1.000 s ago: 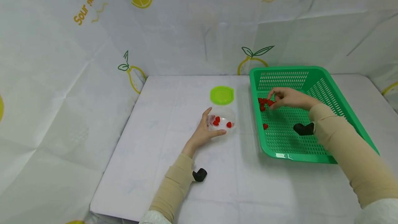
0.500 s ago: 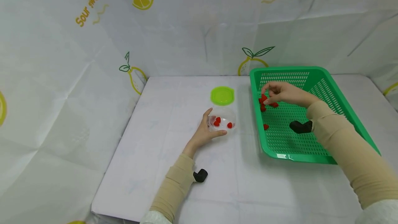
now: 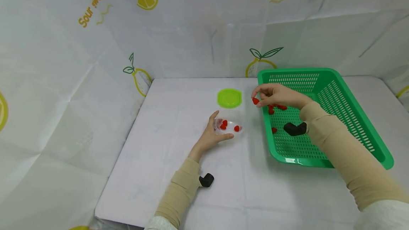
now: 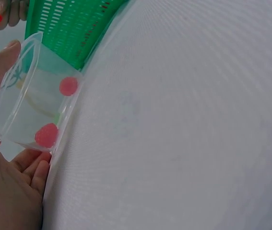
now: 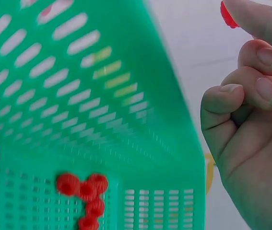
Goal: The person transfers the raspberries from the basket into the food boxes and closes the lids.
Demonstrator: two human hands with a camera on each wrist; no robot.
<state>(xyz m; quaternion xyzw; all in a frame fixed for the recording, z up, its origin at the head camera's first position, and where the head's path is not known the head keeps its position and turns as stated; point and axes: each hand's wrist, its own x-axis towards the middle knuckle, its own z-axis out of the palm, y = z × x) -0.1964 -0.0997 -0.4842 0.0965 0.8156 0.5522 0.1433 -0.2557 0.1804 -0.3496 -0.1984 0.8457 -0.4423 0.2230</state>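
Note:
My left hand (image 3: 207,137) holds a clear plastic container (image 4: 42,93) on the table, thumb at one side and fingers round the other. Inside lie several red raspberries (image 4: 68,86); the head view shows 3. My right hand (image 3: 279,95) pinches a single raspberry (image 3: 255,100) between thumb and forefinger, above the left rim of the green basket (image 3: 300,163). In the right wrist view its other fingers are curled in, and only part of the pinched raspberry shows. More raspberries (image 5: 87,190) lie on the basket floor near its left wall, partly hidden by the hand in the head view.
A bright green lid (image 3: 229,98) lies flat on the white-covered table (image 3: 153,144), just behind the container. The basket takes up the right side of the table. Behind it all hangs a lemon-printed cloth (image 3: 198,38).
My right hand has lifted a raspberry from the cluster in the basket and moved left to above the rim. The left hand and container have stayed in place.

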